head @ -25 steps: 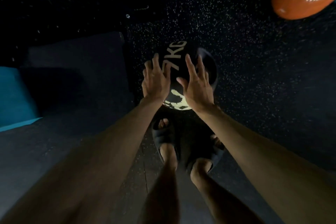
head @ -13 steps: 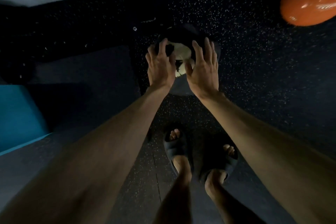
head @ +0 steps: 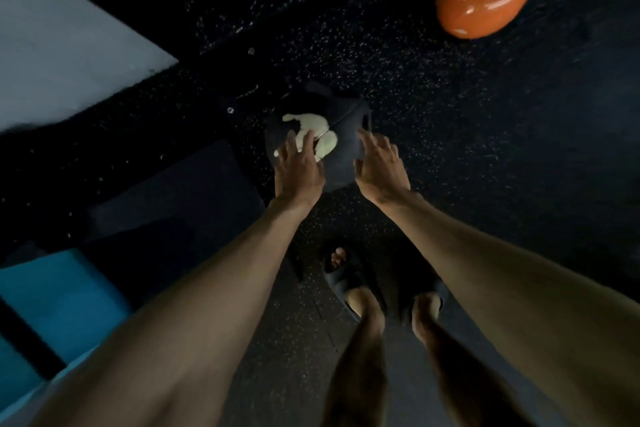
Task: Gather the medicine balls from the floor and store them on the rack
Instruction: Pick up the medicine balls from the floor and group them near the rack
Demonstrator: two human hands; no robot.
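One black medicine ball (head: 342,158), two open-fingered hands on it: left hand (head: 298,174), right hand (head: 381,170).

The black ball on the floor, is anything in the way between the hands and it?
Nothing visible is in the way. The left hand rests on the black ball, fingers over its pale mark, and the right hand is at its right side.
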